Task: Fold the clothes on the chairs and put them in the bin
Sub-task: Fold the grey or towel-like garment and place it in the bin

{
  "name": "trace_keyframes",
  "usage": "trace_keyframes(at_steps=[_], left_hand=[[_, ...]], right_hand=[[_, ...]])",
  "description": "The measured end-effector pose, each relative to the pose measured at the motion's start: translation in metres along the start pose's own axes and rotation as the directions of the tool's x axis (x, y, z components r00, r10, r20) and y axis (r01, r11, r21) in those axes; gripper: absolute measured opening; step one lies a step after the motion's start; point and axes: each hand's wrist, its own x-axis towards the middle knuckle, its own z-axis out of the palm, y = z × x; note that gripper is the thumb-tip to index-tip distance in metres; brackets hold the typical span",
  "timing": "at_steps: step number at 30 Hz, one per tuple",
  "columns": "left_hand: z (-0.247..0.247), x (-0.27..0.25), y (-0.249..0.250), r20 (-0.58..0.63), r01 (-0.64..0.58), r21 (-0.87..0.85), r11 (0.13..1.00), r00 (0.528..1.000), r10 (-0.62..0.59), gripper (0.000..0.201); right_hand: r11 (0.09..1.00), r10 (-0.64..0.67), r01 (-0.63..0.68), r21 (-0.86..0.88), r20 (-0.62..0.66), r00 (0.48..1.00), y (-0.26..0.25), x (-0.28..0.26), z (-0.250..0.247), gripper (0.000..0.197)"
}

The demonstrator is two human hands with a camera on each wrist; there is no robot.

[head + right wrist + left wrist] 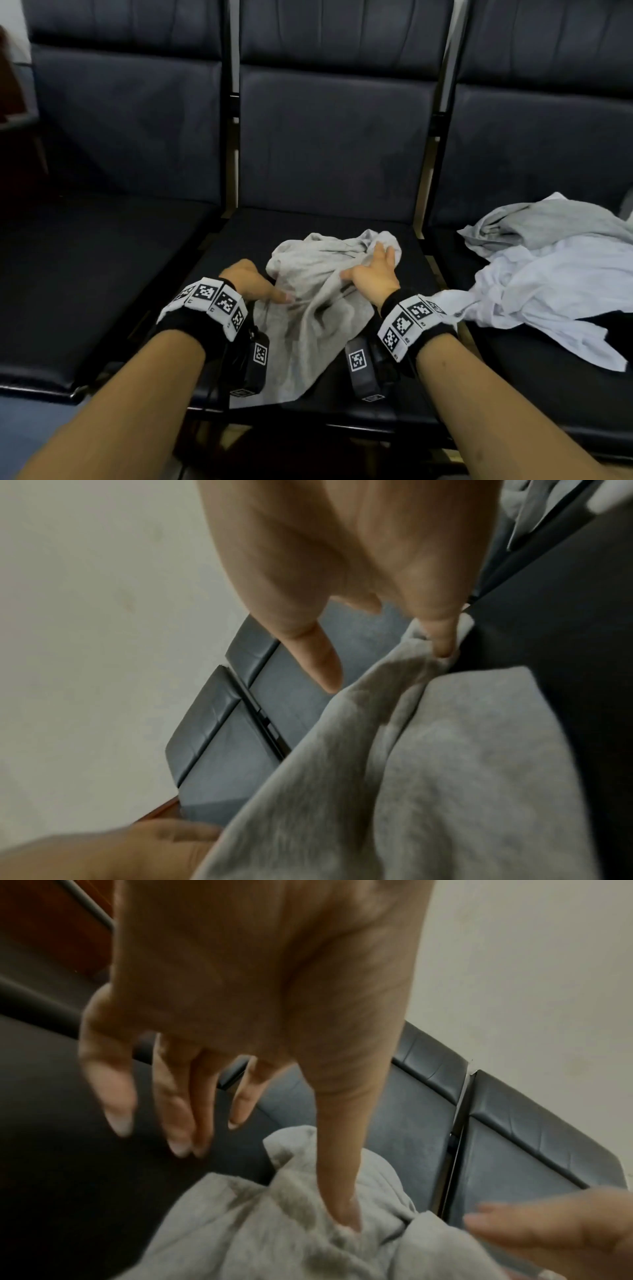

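Clothes sit on two of the dark chairs before us: a crumpled grey garment (318, 301) lies on the middle chair (329, 219), its lower edge draped toward the seat's front lip, and a loose heap of white clothes (548, 291) with a second grey garment (548, 226) on its far side covers the right chair (534, 144). Our left hand (251, 279) lies released at the garment's left edge, fingers extended, with the thumb tip (346, 1218) pressed into a fold of the cloth. Our right hand (375, 270) rests spread on the bunched far right corner; the right wrist view shows one fingertip (441, 645) pushing down on that corner, without a clenched grasp. The left chair (113, 219) stands just beside.
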Motion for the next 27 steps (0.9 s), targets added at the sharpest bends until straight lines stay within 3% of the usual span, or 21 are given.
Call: trace_keyframes(at_steps=[2, 4, 6, 8, 12, 15, 17, 18, 20, 22, 23, 24, 25, 27], left_hand=[[0.003, -0.003, -0.002, 0.084, -0.077, -0.062, 0.995, 0.993, 0.082, 0.046], [0.011, -0.01, 0.001, 0.136, -0.142, -0.061, 0.988, 0.979, 0.149, 0.029], [0.017, -0.01, 0.004, 0.11, -0.215, -0.083, 0.973, 0.968, 0.223, 0.027], [0.019, -0.008, 0.006, 0.011, -0.266, -0.191, 0.945, 0.962, 0.273, 0.023], [0.011, -0.007, 0.015, -0.179, -0.285, -0.576, 0.766, 0.958, 0.223, 0.026], [0.002, -0.01, 0.016, -0.292, -0.325, -0.568, 0.756, 0.938, 0.185, 0.036], [-0.002, -0.012, 0.015, -0.29, -0.333, -0.603, 0.725, 0.938, 0.191, 0.032], [-0.004, -0.016, 0.016, -0.233, -0.309, -0.68, 0.665, 0.951, 0.203, 0.022], [-0.011, -0.024, 0.021, -0.048, -0.171, -0.879, 0.446, 0.961, 0.272, 0.017], [-0.023, -0.034, 0.029, 0.067, -0.029, -0.975, 0.219, 0.906, 0.419, 0.02], [-0.028, -0.04, 0.033, 0.082, 0.018, -0.991, 0.133, 0.869, 0.488, 0.022], [-0.033, -0.045, 0.036, 0.07, 0.034, -0.996, 0.078, 0.848, 0.525, 0.027], [-0.035, -0.048, 0.037, 0.052, 0.02, -0.998, 0.064, 0.836, 0.546, 0.033], [-0.036, -0.048, 0.033, 0.014, -0.058, -0.992, 0.111, 0.831, 0.557, 0.045]], right_hand=[[0.992, 0.056, -0.056, -0.114, -0.003, 0.998, -0.006, -0.007, 0.007, 0.069], [0.983, 0.038, -0.028, -0.182, 0.048, 0.998, -0.01, -0.013, 0.016, 0.066], [0.951, 0.02, 0.021, -0.309, 0.131, 0.991, -0.012, -0.021, 0.024, 0.085], [0.907, 0.023, 0.049, -0.419, 0.165, 0.986, -0.013, -0.027, 0.029, 0.096], [0.902, -0.035, 0.106, -0.418, 0.175, 0.984, -0.009, -0.028, 0.028, 0.073], [0.945, -0.043, 0.076, -0.318, 0.109, 0.993, -0.004, -0.025, 0.025, 0.071], [0.946, -0.086, 0.1, -0.308, 0.058, 0.995, -0.006, -0.027, 0.023, 0.075], [0.937, -0.145, 0.156, -0.312, 0.059, 0.988, -0.009, -0.028, 0.023, 0.078], [0.881, -0.29, 0.324, -0.344, 0.148, 0.946, -0.019, -0.035, 0.024, 0.086], [0.811, -0.399, 0.488, -0.322, 0.305, 0.865, -0.031, -0.037, 0.026, 0.08], [0.802, -0.43, 0.536, -0.263, 0.368, 0.825, -0.037, -0.038, 0.028, 0.066], [0.809, -0.471, 0.561, -0.176, 0.377, 0.798, -0.04, -0.037, 0.028, 0.051], [0.836, -0.502, 0.545, -0.064, 0.312, 0.806, -0.041, -0.035, 0.026, 0.045], [0.882, -0.439, 0.401, 0.249, 0.122, 0.89, -0.044, -0.035, 0.015, 0.036]])
